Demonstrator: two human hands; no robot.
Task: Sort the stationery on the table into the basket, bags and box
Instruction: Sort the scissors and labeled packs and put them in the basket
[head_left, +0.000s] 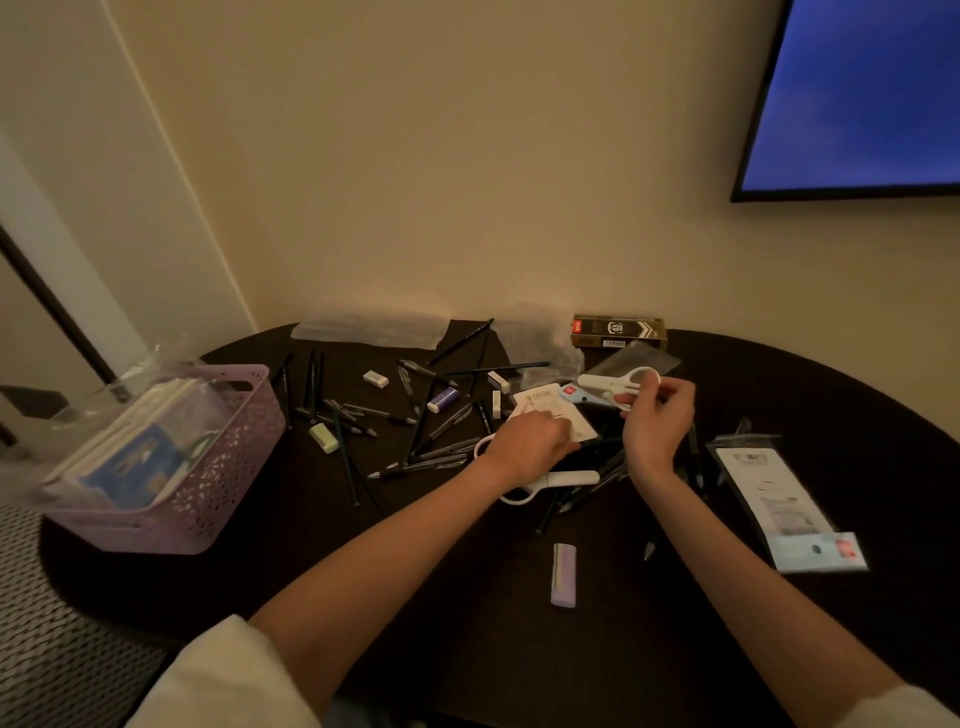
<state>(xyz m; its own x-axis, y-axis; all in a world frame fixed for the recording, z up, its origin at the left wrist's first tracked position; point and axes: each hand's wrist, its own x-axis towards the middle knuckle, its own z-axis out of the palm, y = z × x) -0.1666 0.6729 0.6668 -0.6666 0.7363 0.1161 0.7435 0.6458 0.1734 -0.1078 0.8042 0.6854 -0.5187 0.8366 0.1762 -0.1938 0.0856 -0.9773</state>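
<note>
- Step in hand: you're on the scissors. Your right hand (655, 415) grips a white pair of scissors (618, 385), lifted above the table (779, 395), fingers curled round the handle end, handle loop toward the far side.
- Your left hand (530, 444) is down on the pile, palm down, at a white printed card (558, 415). Can't tell whether the fingers pinch the card or just rest on it.
- A second pair of white scissors (550, 480) lies on the table just under your left wrist, partly hidden.
- Pens and pencils (363, 415) are scattered over the middle of the table, erasers among them: a green eraser (324, 437), a purple-sleeved eraser (443, 400), and a lilac eraser (563, 574) near you.
- Purple basket (171, 514) sits at the table's left edge, already holding flat packs and plastic. Clear bags (371, 330) lie flat along the far edge; the gold-and-black box (618, 332) stands against the wall, far right.
- A flat scissors package (779, 499) lies to your right, well apart from the pile.
- Judgement: sorting is early; most stationery is loose.
- Next move likely calls for picking a container for the held scissors. Basket means a long carry across your left arm; keep the blades off the pile.
- Both forearms extend forward and converge at the table's middle, right wrist raised, left wrist low.
</note>
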